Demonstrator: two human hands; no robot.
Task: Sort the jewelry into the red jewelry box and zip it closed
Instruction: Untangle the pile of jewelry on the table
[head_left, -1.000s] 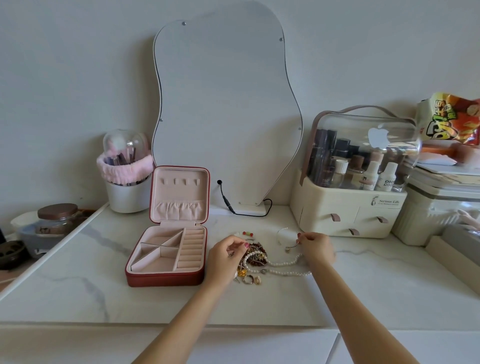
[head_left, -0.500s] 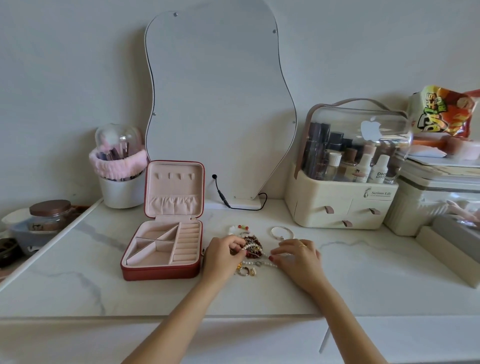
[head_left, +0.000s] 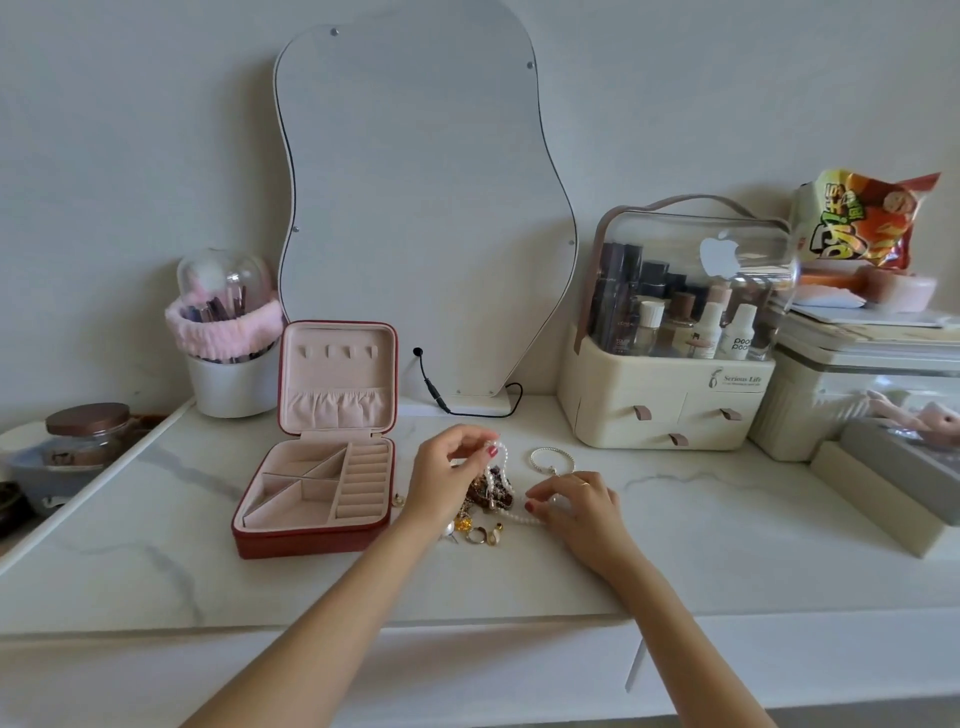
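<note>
The red jewelry box (head_left: 311, 543) lies open on the marble top, its pink compartments bare and its lid upright. Right of it sits a pile of jewelry (head_left: 485, 493): dark beads, gold rings and earrings. My left hand (head_left: 447, 478) pinches one end of a pearl necklace (head_left: 501, 467) and holds it raised above the pile. My right hand (head_left: 576, 506) grips the strand's other part low on the table. A thin silver bracelet (head_left: 551, 460) lies just behind my right hand.
A wavy mirror (head_left: 415, 208) with a black cable stands behind. A brush cup (head_left: 231, 379) is at the back left, a cream cosmetics organiser (head_left: 670, 405) at the back right, and a grey box (head_left: 893, 478) at far right. The table's left edge (head_left: 104, 493) drops off.
My left hand has lifted its end of the pearl necklace up off the pile. My right hand stayed low on the strand, having moved in from behind the pile.
</note>
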